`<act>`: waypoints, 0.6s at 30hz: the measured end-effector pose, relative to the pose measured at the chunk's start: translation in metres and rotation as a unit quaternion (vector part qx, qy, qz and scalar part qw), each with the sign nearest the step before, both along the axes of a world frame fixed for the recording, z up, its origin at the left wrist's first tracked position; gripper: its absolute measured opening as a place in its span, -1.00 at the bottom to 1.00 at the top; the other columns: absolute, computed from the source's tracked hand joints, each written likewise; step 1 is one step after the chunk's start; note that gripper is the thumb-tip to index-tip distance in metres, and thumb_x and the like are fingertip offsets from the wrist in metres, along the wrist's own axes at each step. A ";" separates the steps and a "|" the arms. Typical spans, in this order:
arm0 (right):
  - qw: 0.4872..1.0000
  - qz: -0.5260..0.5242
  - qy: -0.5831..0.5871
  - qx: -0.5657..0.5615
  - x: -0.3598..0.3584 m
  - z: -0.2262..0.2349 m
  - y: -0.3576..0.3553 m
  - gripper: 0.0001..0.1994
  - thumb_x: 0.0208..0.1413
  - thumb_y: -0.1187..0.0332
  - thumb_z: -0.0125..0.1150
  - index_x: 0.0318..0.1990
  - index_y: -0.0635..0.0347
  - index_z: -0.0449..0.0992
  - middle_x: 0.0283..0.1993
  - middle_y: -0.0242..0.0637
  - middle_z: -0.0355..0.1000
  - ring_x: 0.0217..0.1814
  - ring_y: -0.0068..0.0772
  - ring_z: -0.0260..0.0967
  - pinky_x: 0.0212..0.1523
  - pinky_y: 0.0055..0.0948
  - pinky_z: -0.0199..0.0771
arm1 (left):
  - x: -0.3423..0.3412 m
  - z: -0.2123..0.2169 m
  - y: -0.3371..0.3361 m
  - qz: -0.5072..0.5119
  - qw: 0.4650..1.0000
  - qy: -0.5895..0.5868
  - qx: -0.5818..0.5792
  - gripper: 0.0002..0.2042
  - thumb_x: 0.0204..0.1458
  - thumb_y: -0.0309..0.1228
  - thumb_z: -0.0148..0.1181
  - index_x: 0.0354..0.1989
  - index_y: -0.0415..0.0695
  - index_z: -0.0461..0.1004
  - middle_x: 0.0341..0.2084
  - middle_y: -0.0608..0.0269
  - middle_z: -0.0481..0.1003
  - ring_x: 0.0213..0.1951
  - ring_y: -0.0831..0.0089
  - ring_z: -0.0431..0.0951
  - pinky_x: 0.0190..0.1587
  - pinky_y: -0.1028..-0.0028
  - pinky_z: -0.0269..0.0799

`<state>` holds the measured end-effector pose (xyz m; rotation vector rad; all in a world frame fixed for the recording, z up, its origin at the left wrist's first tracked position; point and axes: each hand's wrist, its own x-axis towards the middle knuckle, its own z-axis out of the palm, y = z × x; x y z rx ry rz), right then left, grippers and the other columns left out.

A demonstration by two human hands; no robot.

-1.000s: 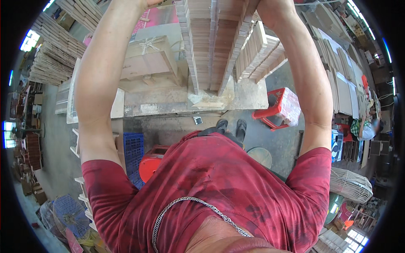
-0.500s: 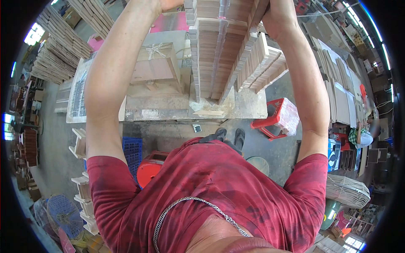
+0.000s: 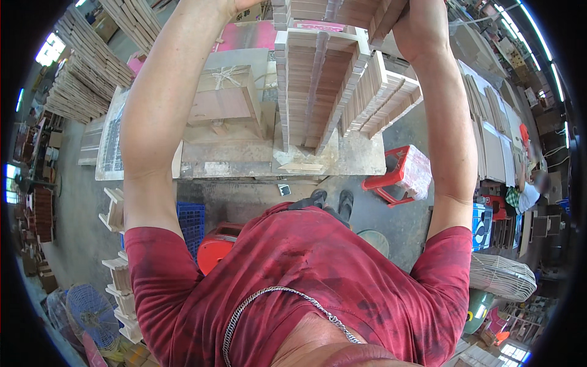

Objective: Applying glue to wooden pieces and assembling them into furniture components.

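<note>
Wooden slats stood in a tall stack [image 3: 318, 85] on the bench [image 3: 244, 162], steadied between both raised arms, the right hand [image 3: 422, 27] pressed closed against its top edge, the left hand [image 3: 244, 5] mostly out of frame, grip unclear.

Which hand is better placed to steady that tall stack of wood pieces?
Probably the right hand: it lies flat against the top of the tall stack of wooden slats. The left hand is mostly cut off at the picture's top edge, so its hold cannot be judged.
</note>
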<state>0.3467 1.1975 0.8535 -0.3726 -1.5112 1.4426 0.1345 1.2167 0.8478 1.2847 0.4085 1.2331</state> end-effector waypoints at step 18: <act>0.940 -0.317 0.116 0.044 0.136 -0.047 -0.098 -0.60 0.35 0.14 -0.09 0.18 0.18 0.40 0.07 -0.22 0.48 0.14 -0.28 0.41 0.17 -0.22 0.42 | 0.162 -0.027 -0.090 -0.125 0.987 -0.076 0.071 -0.22 0.28 0.26 -0.48 0.42 -0.14 0.07 0.34 0.04 0.20 0.34 0.16 0.22 0.32 0.10 0.25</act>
